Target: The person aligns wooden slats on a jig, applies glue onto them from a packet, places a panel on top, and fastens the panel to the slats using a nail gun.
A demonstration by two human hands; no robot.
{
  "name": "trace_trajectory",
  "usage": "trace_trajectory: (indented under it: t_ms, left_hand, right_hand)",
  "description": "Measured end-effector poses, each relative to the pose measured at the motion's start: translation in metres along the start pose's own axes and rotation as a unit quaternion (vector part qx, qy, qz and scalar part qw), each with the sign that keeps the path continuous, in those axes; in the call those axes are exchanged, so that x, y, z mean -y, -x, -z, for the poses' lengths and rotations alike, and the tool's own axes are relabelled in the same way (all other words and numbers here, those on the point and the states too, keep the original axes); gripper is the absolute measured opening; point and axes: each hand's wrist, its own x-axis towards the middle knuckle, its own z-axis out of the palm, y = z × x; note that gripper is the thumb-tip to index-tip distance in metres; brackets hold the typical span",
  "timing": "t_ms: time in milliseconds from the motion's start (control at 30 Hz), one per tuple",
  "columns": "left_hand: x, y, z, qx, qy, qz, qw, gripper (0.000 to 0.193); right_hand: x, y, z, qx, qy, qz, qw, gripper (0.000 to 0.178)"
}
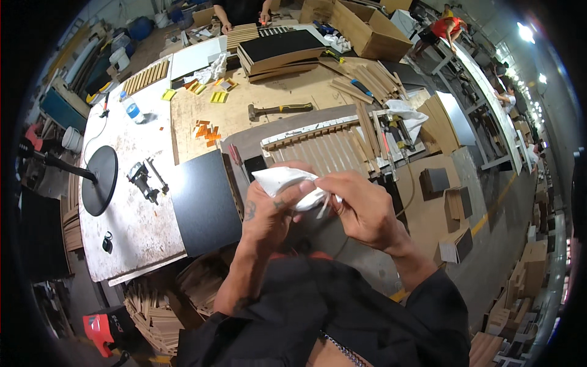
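In front of my chest, a crumpled white cloth (pixel 278 180) is held between both hands. My left hand (pixel 269 205) is closed around it, with the thumb pressing on top. My right hand (pixel 364 208) pinches the cloth's right end between thumb and fingers. A thin pale strip (pixel 323 207) pokes out below the right fingertips; I cannot tell whether it belongs to the cloth. Just beyond the hands lies a slatted wooden panel (pixel 318 153) on the bench. A dark flat board (pixel 206 205) rests left of my left hand.
A hammer (pixel 280 111), orange pieces (pixel 206 132) and stacked dark boards (pixel 281 52) occupy the bench. A water bottle (pixel 131 109) and round black stand (pixel 101 180) are at left. Wood strips (pixel 370 82) and a cardboard box (pixel 370 33) lie far right. Another person (pixel 241 11) works opposite.
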Motion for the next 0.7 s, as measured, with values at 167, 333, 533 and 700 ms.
trace_trajectory:
  t_ms: [167, 333, 533, 700]
  left_hand:
    - [-0.003, 0.001, 0.002, -0.014, -0.026, 0.02, 0.999, 0.025]
    - [-0.007, 0.003, -0.007, 0.0, -0.033, 0.015, 0.999, 0.022]
    - [-0.017, 0.007, -0.005, -0.028, -0.071, 0.047, 0.996, 0.022]
    - [-0.02, 0.009, -0.002, -0.015, -0.071, 0.044, 0.996, 0.022]
  right_hand:
    - [0.012, -0.008, 0.009, 0.058, -0.298, -0.33, 0.894, 0.016]
    - [0.002, -0.008, 0.013, 0.101, -0.49, -0.409, 0.763, 0.02]
    - [0.004, 0.007, -0.014, -0.015, -0.029, 0.018, 0.999, 0.035]
    - [0.0, 0.009, 0.002, 0.075, 0.151, 0.101, 0.98, 0.038]
